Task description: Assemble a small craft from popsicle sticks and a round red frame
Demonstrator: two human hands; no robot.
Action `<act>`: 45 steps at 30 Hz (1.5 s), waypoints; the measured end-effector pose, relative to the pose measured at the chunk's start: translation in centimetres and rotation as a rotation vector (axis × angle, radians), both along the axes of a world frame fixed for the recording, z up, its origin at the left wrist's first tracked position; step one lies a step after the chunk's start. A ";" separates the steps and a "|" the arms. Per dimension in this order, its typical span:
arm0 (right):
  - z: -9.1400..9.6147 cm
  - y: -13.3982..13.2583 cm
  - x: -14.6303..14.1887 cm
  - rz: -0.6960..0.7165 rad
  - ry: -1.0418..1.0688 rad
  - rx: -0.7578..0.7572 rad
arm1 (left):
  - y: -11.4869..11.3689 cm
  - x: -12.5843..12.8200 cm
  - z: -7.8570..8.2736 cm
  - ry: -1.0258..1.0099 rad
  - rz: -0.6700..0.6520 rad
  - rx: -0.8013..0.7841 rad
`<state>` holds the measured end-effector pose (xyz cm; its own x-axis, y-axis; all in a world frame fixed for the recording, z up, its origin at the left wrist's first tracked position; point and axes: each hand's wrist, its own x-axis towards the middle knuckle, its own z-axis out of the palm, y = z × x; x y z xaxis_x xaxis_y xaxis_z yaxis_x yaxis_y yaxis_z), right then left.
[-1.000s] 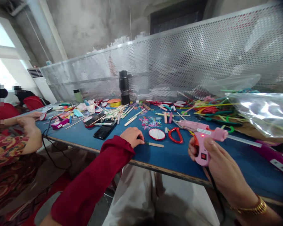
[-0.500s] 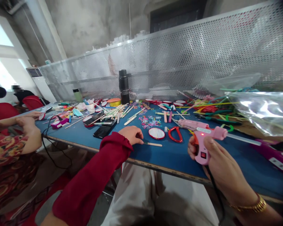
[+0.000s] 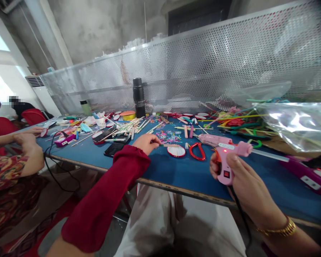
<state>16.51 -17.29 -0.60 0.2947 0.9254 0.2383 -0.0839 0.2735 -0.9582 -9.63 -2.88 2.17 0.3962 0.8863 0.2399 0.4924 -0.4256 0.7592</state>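
Observation:
My right hand (image 3: pixel 238 175) is wrapped around the handle of a pink hot glue gun (image 3: pixel 224 153) whose red light is on; its nozzle points left over the blue table (image 3: pixel 176 171). My left hand (image 3: pixel 147 142), in a dark red sleeve, pinches a wooden craft stick (image 3: pixel 171 145) and holds it just above the table beside a small round mirror with a red rim (image 3: pixel 176 151). Red-handled scissors (image 3: pixel 196 151) lie between the mirror and the glue gun.
A black phone (image 3: pixel 113 149), loose wooden sticks (image 3: pixel 131 126), coloured rubber bands (image 3: pixel 168 136), a black flask (image 3: pixel 138 98) and a clear plastic bag (image 3: pixel 296 123) lie on the table. Another person's hands (image 3: pixel 29 141) work at the left end. A perforated metal screen (image 3: pixel 203 67) closes the far side.
My left hand has lifted the wooden stick off the table and carried it up toward the round mirror. My right hand with the glue gun has shifted slightly left.

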 end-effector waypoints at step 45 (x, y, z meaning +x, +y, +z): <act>-0.5 -0.1 -1.2 0.027 -0.203 0.009 | -0.5 4.8 -0.6 -0.544 -0.038 0.038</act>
<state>15.28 -17.38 -1.14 0.2147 0.9298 0.2990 0.1036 0.2827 -0.9536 -4.85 -3.37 1.58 0.2375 0.8603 0.4510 0.0171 -0.4679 0.8836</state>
